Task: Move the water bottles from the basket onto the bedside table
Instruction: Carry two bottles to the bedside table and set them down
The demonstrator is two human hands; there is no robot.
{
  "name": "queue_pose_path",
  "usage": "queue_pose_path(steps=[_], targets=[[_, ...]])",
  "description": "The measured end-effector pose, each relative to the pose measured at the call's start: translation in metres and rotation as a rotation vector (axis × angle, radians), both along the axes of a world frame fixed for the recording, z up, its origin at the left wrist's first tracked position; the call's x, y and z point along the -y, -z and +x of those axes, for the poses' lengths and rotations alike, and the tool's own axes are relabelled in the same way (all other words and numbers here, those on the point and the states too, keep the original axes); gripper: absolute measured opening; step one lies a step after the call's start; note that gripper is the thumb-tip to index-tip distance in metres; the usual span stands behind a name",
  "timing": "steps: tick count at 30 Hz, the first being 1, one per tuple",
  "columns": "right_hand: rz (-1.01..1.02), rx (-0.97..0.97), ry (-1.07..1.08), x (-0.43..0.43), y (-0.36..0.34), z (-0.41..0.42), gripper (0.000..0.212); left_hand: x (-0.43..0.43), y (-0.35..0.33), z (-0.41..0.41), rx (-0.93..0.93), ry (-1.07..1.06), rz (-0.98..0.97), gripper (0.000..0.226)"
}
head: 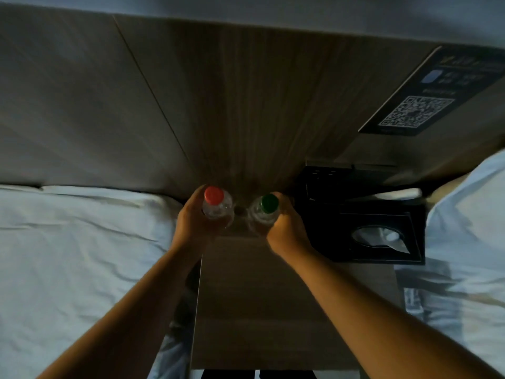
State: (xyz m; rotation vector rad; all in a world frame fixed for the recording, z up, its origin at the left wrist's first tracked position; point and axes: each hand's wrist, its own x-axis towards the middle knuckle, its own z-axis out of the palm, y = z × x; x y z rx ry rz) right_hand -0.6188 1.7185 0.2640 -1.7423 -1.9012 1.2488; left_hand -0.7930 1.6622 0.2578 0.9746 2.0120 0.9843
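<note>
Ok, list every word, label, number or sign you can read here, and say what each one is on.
Nothing reads clearly.
Dark rectangular wall sign: a QR code and lines of pale print, too blurred to read.
Clear plastic bottle with the red cap: no label legible.
Clear plastic bottle with the green cap: no label legible.
Black square tissue box: no text visible.

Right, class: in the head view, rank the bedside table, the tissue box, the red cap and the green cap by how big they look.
Largest: bedside table.
Then: tissue box.
Smallest: red cap and green cap. These look about alike, so I won't rank one above the other.
</note>
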Motion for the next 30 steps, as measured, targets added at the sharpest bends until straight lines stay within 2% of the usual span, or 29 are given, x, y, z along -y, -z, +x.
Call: queue_pose_path(steps=[5,11,14,17,21,27,30], targets=[[-0.036,-0.001,-0.062,-0.026,0.003,-0.022,0.064,-0.019,0.007,-0.016,0.016,-0.013,0.04,0.055],[0.037,-0.075,0.065,-0.024,0.017,-0.035,0.06,-0.025,0.022,-0.028,-0.01,0.017,0.047,0.064],[0.067,-0.033,0.045,-0.027,0.02,-0.04,0.066,-0.026,0.029,-0.033,-0.026,0.013,0.03,0.064],[0.078,-0.104,0.055,-0.029,0.024,-0.045,0.069,-0.027,0.033,-0.035,-0.048,0.033,0.053,0.064],[0.104,-0.084,0.091,-0.026,0.026,-0.049,0.07,-0.027,0.041,-0.038,-0.039,0.039,0.054,0.068],[-0.053,-0.006,-0.017,-0.029,0.015,-0.049,0.08,-0.031,0.039,-0.049,-0.133,0.16,-0.042,0.07],[-0.105,0.016,0.039,-0.024,-0.008,-0.036,0.091,-0.022,0.02,-0.057,-0.151,0.22,-0.088,0.07]])
